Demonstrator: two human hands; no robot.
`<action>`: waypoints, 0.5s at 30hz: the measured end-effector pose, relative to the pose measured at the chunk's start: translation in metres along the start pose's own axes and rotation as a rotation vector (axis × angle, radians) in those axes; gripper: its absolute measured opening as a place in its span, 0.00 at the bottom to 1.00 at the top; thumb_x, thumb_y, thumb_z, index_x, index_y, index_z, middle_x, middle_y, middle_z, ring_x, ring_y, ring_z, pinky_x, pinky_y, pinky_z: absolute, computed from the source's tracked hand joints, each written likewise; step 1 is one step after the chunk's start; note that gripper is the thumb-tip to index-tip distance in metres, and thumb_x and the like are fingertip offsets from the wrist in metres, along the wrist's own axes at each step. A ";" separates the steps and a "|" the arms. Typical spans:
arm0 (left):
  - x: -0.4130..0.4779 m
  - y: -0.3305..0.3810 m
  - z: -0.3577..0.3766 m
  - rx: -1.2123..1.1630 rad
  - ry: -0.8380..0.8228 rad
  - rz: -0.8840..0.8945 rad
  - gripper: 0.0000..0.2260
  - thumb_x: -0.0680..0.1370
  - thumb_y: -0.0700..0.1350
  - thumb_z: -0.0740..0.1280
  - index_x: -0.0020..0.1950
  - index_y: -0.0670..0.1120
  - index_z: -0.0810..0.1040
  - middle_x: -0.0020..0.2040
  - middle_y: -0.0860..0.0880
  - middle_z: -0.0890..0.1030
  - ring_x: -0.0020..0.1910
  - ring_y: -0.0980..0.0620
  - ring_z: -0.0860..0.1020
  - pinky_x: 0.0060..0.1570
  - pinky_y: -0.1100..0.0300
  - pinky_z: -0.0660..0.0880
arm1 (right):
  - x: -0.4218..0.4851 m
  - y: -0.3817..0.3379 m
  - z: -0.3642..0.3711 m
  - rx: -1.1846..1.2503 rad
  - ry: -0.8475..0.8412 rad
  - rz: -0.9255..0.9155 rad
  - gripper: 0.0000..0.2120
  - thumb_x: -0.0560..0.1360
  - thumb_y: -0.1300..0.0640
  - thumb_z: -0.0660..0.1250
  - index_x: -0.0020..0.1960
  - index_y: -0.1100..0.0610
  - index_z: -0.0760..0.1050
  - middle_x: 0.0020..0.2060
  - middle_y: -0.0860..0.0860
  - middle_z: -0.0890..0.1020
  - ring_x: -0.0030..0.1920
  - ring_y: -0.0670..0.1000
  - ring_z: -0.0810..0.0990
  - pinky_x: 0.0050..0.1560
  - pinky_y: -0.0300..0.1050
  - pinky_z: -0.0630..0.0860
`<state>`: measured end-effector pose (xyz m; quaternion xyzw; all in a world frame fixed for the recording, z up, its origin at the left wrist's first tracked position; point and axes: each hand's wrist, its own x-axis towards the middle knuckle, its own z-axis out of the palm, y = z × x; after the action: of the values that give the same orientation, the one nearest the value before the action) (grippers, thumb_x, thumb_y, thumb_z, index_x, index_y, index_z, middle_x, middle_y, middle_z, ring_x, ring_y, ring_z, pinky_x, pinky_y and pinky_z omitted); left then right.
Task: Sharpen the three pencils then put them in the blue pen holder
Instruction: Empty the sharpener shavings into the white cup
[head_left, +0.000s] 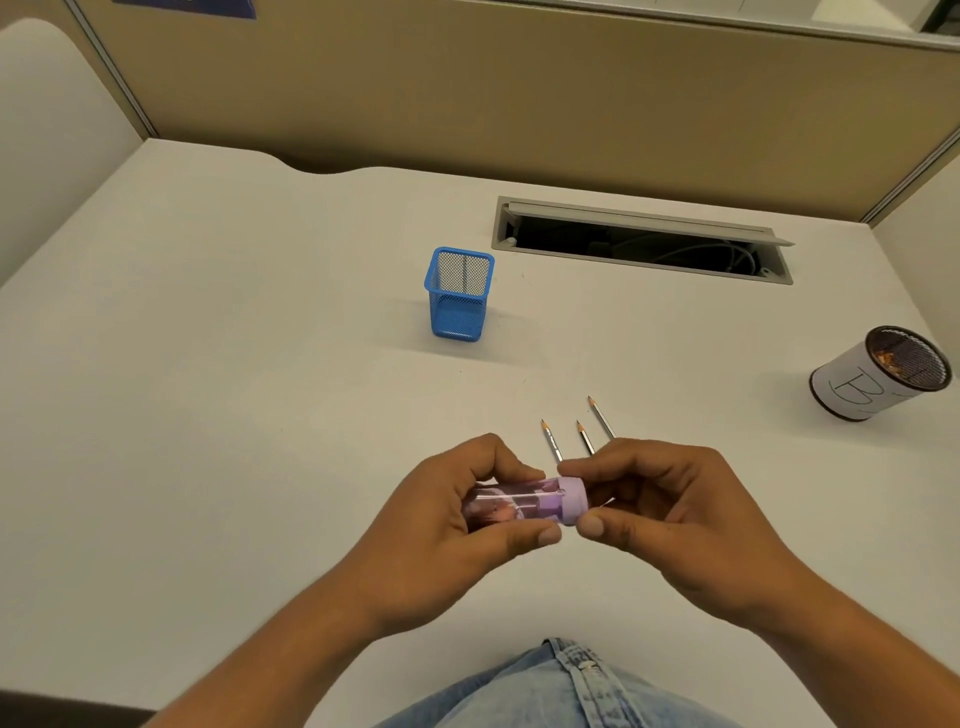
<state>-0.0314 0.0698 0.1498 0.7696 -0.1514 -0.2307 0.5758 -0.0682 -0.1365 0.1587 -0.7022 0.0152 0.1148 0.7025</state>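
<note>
Gripping sharpener (511, 505) body in left hand (441, 525); pinching purple cap (574, 499) with right hand (675, 514). Showing 3 pencils (584, 437) lying on desk (260, 364) just beyond hands; blue pen holder (457, 312) standing upright farther back.

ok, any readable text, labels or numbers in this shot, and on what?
"B": handwritten on the white paper round the black mesh cup; a stroke right of it is unreadable.
On the sharpener: a printed picture, no legible words.
On the pencils: any print too small to read.
On the blue sheet, top left: cut off, unreadable.
</note>
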 end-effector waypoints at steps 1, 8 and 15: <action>0.000 0.000 0.002 0.000 0.003 0.014 0.12 0.65 0.55 0.74 0.46 0.55 0.78 0.42 0.61 0.82 0.36 0.60 0.79 0.34 0.68 0.74 | 0.000 0.000 -0.001 0.007 0.002 -0.011 0.14 0.62 0.65 0.75 0.48 0.57 0.85 0.39 0.52 0.87 0.39 0.49 0.84 0.41 0.37 0.79; 0.008 0.005 0.016 -0.009 0.018 0.064 0.11 0.67 0.56 0.72 0.45 0.56 0.76 0.41 0.60 0.80 0.36 0.58 0.78 0.32 0.69 0.73 | -0.001 -0.007 -0.013 -0.051 0.025 -0.074 0.14 0.63 0.63 0.76 0.48 0.58 0.85 0.39 0.52 0.86 0.40 0.49 0.84 0.41 0.36 0.79; 0.026 0.017 0.043 0.452 0.089 0.151 0.10 0.73 0.61 0.67 0.51 0.60 0.74 0.46 0.62 0.80 0.45 0.60 0.79 0.41 0.67 0.77 | -0.008 0.004 -0.022 -0.170 0.263 -0.106 0.07 0.69 0.58 0.77 0.44 0.52 0.82 0.38 0.50 0.85 0.36 0.48 0.82 0.36 0.41 0.78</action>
<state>-0.0319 0.0164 0.1516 0.8749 -0.2309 -0.1132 0.4104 -0.0732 -0.1590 0.1562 -0.7680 0.0599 -0.0144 0.6375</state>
